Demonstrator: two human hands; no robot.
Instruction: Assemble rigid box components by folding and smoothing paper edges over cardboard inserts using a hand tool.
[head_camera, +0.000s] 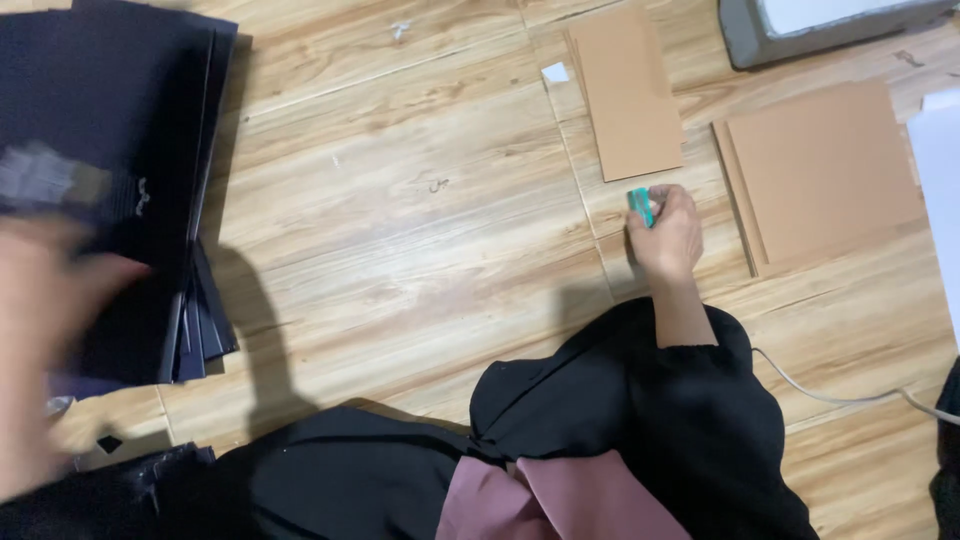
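We see our right hand (668, 235) resting on the wooden floor (420, 230), its fingers closed around a small teal object (641, 206), just below a narrow brown cardboard sheet (626, 90). A wider stack of brown cardboard (825, 170) lies just to its right. Our left hand (45, 350) is a blur at the floor's left edge, over a pile of dark navy sheets (110, 150); we cannot tell whether its fingers are open or closed.
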